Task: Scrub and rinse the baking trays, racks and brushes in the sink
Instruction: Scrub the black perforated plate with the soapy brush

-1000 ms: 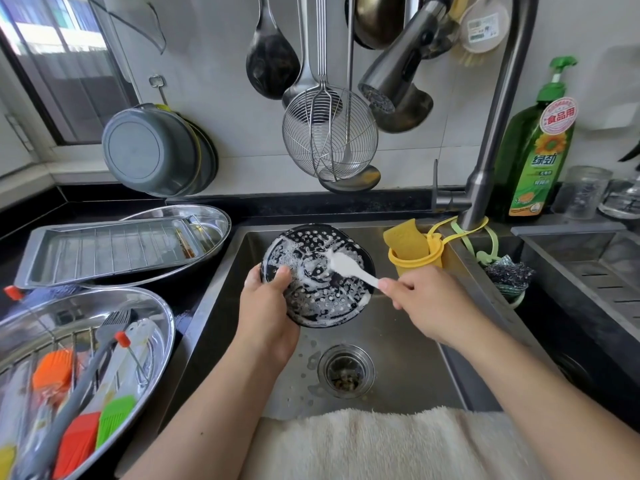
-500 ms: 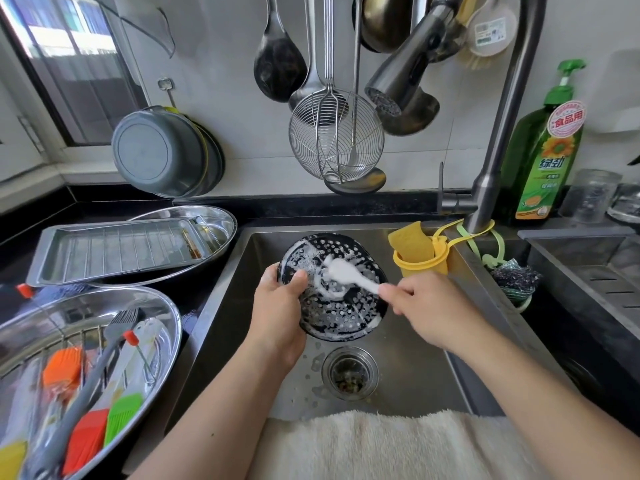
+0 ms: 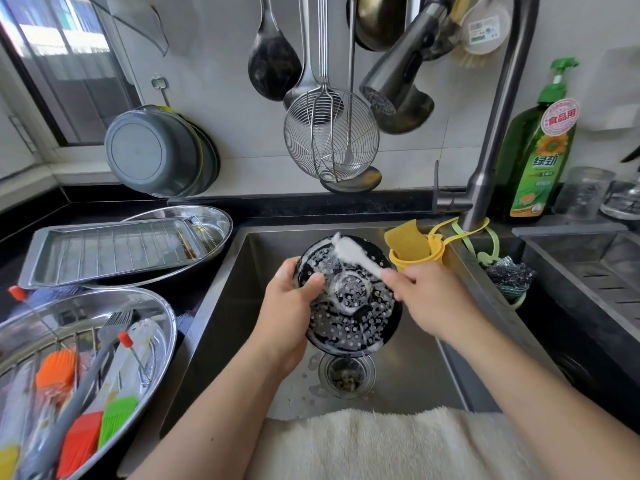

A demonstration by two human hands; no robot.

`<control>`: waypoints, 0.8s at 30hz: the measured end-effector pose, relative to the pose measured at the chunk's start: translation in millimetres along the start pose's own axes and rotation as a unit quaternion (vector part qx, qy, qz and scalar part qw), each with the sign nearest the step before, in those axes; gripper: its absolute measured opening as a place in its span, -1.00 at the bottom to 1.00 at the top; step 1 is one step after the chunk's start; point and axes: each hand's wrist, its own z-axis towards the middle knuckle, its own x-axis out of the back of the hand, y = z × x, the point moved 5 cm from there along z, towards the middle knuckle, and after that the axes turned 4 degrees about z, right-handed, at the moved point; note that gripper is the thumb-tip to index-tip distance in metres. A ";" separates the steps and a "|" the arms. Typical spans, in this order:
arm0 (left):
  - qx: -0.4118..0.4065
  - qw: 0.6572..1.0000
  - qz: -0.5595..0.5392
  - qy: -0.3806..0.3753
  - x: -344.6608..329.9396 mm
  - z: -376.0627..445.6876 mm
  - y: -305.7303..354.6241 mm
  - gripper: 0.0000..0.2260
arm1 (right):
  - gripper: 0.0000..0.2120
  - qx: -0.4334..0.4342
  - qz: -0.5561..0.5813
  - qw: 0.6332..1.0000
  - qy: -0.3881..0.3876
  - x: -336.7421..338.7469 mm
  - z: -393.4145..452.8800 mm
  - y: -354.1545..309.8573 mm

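Over the steel sink (image 3: 263, 251) my left hand (image 3: 289, 313) grips the left rim of a round black perforated tray (image 3: 353, 317), tilted toward me and streaked with white foam. My right hand (image 3: 429, 299) pinches the handle of a white scrub brush (image 3: 353, 253); its sudsy head lies on the tray's upper edge. On the counter at left, an oval steel dish (image 3: 162, 317) holds a wire rack and several silicone brushes (image 3: 86, 441) in orange, red and green. Behind it a rectangular baking tray (image 3: 110, 251) with a rack rests on another oval dish.
The faucet (image 3: 491, 140) arches above the sink, its spray head hanging over the tray with no water running. A yellow sponge holder (image 3: 415, 251) and steel scourer (image 3: 509, 275) hang at the sink's right. A green soap bottle (image 3: 540, 150) stands behind. A white towel (image 3: 374, 445) covers the front edge. The drain (image 3: 346, 374) sits below the tray.
The brush head has slid from the tray's middle up to its top edge. My left hand has kept its grip on the rim, and the tray sits a little lower over the drain.
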 end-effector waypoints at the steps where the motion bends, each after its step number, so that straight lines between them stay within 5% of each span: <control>1: -0.003 1.000 0.002 0.000 0.4 0.7 -0.1 -0.83 | -0.47 -0.013 0.000 0.999 0.032 5.7 3.7 5.0; 6: -0.021 0.999 0.048 0.000 -0.5 -1.0 0.1 -0.84 | -0.50 0.016 0.041 0.999 -0.003 -6.2 -4.6 -1.9; 12: -0.085 0.989 0.118 0.016 2.7 -0.8 8.3 -0.86 | -0.54 -0.076 0.164 0.983 0.034 3.9 2.3 20.4; 16: -0.093 0.983 0.158 -0.002 -2.9 -5.7 7.5 -0.90 | -0.53 -0.041 0.166 0.985 -0.027 -14.9 -3.2 4.0; 21: -0.094 0.989 0.115 0.010 2.1 -4.1 11.8 -0.86 | -0.52 -0.098 0.169 0.980 0.019 -3.3 4.0 24.2; 24: -0.098 0.984 0.148 0.000 -0.8 -6.1 11.5 -0.88 | -0.51 -0.074 0.195 0.978 -0.021 -15.4 -0.1 14.3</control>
